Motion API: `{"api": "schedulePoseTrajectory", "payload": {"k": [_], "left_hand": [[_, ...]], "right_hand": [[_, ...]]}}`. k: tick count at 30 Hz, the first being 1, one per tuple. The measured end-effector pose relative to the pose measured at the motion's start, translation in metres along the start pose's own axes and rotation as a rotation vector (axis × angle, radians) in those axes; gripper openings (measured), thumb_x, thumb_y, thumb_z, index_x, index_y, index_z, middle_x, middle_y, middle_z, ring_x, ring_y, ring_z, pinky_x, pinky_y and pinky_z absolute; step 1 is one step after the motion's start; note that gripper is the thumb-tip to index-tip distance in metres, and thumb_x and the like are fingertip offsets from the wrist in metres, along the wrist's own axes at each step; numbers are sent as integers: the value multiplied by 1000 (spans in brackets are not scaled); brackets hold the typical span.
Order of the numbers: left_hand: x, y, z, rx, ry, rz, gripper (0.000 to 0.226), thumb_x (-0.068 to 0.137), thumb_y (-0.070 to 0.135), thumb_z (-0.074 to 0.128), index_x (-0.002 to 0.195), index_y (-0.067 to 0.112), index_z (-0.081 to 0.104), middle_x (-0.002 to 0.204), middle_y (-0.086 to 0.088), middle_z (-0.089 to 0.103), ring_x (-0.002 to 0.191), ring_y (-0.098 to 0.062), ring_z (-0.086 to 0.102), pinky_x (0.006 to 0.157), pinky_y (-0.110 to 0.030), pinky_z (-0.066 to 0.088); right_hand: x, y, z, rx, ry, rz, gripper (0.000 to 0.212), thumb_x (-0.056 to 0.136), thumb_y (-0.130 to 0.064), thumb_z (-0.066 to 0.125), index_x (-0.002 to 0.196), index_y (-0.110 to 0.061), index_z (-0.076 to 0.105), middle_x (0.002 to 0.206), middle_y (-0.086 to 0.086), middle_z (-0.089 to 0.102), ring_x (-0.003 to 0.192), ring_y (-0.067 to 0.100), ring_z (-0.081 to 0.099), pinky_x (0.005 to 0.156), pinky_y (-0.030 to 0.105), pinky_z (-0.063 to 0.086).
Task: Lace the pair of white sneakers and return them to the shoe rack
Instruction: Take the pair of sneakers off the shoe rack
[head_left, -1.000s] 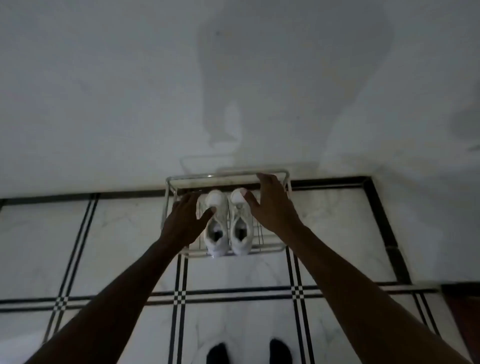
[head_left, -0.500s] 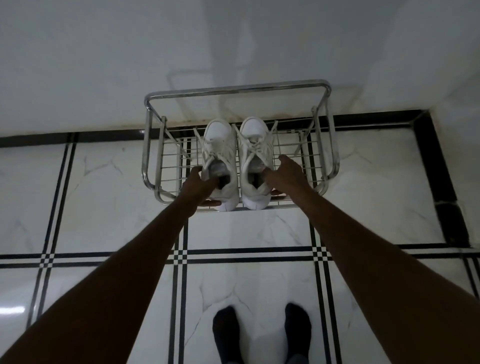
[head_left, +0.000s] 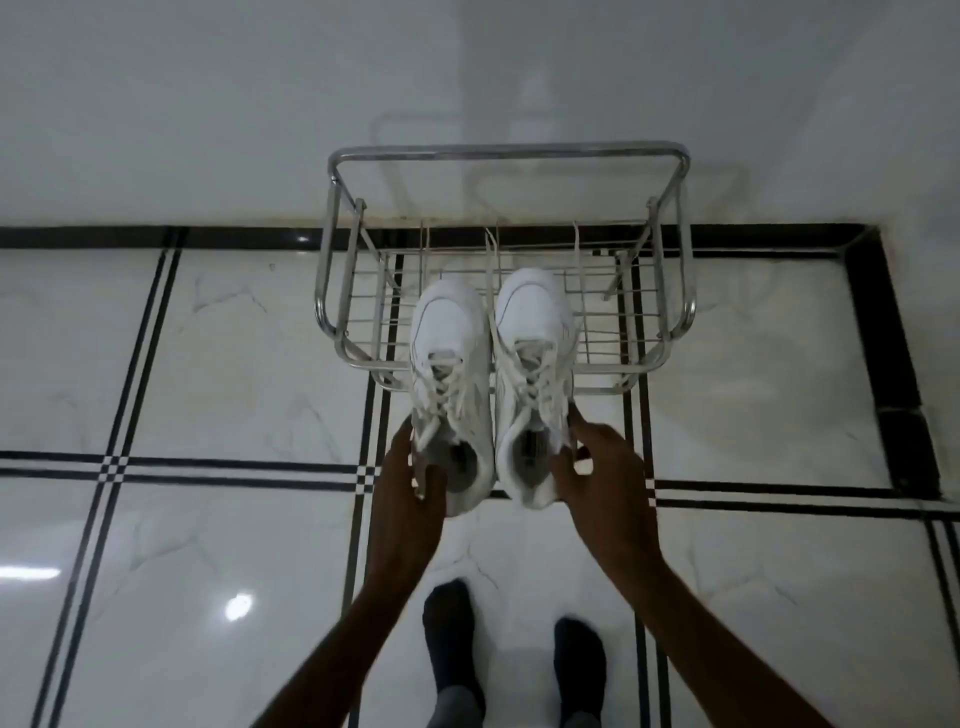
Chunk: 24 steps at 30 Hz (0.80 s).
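Gripping each heel, I note from the head view my left hand (head_left: 410, 483) clasps the left sneaker (head_left: 451, 384) and my right hand (head_left: 602, 467) the right sneaker (head_left: 535, 374), both at frame centre, toes over the front of the shoe rack (head_left: 509, 154), heels past its edge

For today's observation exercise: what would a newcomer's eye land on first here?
Two white lace-up sneakers side by side at the centre, heels held by the left hand and right hand. Behind them, a shiny chrome wire shoe rack against the pale wall.
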<state>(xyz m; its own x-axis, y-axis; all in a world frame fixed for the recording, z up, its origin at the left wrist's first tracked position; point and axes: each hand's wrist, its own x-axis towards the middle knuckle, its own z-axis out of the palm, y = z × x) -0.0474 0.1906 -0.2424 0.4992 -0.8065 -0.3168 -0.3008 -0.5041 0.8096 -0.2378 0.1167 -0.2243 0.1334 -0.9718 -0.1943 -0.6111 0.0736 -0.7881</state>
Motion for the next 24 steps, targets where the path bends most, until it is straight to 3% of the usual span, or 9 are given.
{"api": "schedulePoseTrajectory", "payload": {"k": [3, 6, 8, 10, 13, 14, 19, 24], "left_hand": [[-48, -37, 11, -54, 56, -69, 62, 96, 6, 61, 147, 32, 37, 142, 4, 56, 126, -19, 57, 104, -35, 50], [-76, -73, 26, -86, 64, -142, 58, 97, 8, 61, 150, 22, 41, 139, 10, 53, 126, -20, 59, 101, -32, 52], [-88, -101, 40, -77, 80, -184, 58, 97, 7, 61, 150, 18, 42, 135, 12, 52, 124, -21, 59, 91, -19, 54], [-90, -131, 53, -98, 86, -219, 57, 97, 6, 61, 149, 19, 44, 134, 8, 56, 119, -23, 61, 74, -10, 56], [-78, -187, 76, -107, 22, -229, 55, 98, 5, 56, 148, 27, 47, 129, -2, 65, 110, -24, 67, 64, -38, 65], [-73, -202, 84, -95, 5, -242, 56, 98, 4, 54, 149, 25, 46, 127, -4, 65, 105, -22, 68, 59, -40, 65], [-41, -270, 123, -78, -28, -211, 54, 100, 3, 50, 151, 17, 43, 124, -5, 61, 100, -20, 68, 53, -29, 62], [-14, -338, 154, -57, -51, -255, 55, 100, 5, 50, 153, 15, 39, 129, -10, 60, 93, -23, 68, 50, -20, 58]], "right_hand": [[-43, 37, 16, 22, -56, -35, 48, 91, -12, 64, 138, -18, 57, 105, -1, 67, 97, 11, 64, 81, 20, 56], [-69, 75, 36, 1, -50, -28, 44, 88, -9, 69, 131, -13, 63, 112, 2, 71, 102, 13, 65, 87, 10, 49], [-84, 101, 53, 17, -77, 10, 43, 88, -9, 69, 130, -13, 62, 112, 0, 70, 102, 11, 65, 85, 4, 46], [-90, 127, 69, 34, -100, 39, 46, 89, -8, 69, 133, -12, 60, 107, 1, 70, 97, 11, 65, 83, 9, 49], [-86, 173, 101, 28, -116, 73, 47, 90, -9, 67, 136, -12, 58, 95, 1, 67, 85, 15, 66, 73, 19, 55], [-83, 186, 111, 16, -118, 89, 46, 91, -10, 66, 136, -12, 58, 92, 2, 66, 82, 17, 67, 70, 21, 55], [-61, 252, 167, 0, -121, 136, 42, 91, -12, 64, 133, -12, 61, 96, 10, 70, 78, 24, 70, 66, 40, 63], [-46, 312, 214, -98, -108, 152, 40, 90, -18, 65, 128, -10, 65, 100, 12, 74, 86, 27, 72, 73, 39, 62]]}}
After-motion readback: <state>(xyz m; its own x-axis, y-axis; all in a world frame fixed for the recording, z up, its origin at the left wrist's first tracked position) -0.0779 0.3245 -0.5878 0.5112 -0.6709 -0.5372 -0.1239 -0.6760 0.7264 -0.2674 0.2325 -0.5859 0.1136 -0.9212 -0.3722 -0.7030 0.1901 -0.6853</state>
